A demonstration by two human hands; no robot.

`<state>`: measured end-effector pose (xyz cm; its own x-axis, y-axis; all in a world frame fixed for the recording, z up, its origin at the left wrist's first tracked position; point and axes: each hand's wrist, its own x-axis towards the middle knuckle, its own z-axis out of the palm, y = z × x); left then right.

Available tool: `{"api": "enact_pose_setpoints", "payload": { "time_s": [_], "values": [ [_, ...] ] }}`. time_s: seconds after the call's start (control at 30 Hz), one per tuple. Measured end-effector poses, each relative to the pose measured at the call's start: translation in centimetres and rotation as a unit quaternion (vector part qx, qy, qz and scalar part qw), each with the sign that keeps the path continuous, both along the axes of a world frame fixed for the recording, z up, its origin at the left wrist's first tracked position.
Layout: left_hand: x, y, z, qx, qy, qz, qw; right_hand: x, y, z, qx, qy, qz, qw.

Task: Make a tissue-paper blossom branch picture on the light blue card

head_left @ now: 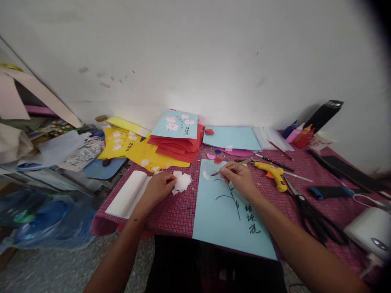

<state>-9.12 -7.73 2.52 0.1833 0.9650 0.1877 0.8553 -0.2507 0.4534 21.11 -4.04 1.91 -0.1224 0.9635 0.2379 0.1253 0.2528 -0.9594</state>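
Observation:
A light blue sheet [210, 211] with black painted stems and dark written characters lies in front of me. My right hand [240, 177] is closed on a thin paintbrush [217, 173], its tip over the sheet's upper left, beside a small white petal shape [205, 175]. On the cloth to the left, my left hand [161, 185] has its fingers pinched together at the edge of a pile of white paper pieces [182, 182]; whether a piece is between the fingertips is too small to tell. Under my left forearm lies a folded white paper [130, 193].
Behind are stacked red sheets [180, 146] topped by a blue flower card [175, 124], and yellow sheets [117, 142]. At right lie a yellow glue gun [275, 175], black scissors [311, 211], paint bottles [302, 136] and a black flask [325, 116].

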Motion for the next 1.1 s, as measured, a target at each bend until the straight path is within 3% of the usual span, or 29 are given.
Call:
{"api": "enact_pose_setpoints", "payload": {
  "time_s": [0.33,0.5,0.7,0.9,1.1],
  "values": [
    [0.0,0.0,0.9,-0.026,-0.138,0.049,0.989,0.0,-0.2,0.2,-0.003,-0.005,0.007,1.0],
    [0.6,0.0,1.5,-0.047,-0.301,0.06,0.951,-0.1,-0.2,0.3,-0.002,-0.001,0.003,1.0],
    [5.2,1.2,0.8,-0.141,-0.462,0.015,0.876,-0.2,-0.3,0.4,0.002,0.031,0.012,0.999],
    [10.5,3.2,-0.6,-0.179,-0.507,-0.042,0.842,-0.1,-0.7,0.8,0.022,0.089,0.006,0.996],
    [11.3,3.1,-1.6,-0.231,-0.558,-0.042,0.796,-0.4,-0.6,1.0,0.009,0.07,0.001,0.997]
  ]
}}
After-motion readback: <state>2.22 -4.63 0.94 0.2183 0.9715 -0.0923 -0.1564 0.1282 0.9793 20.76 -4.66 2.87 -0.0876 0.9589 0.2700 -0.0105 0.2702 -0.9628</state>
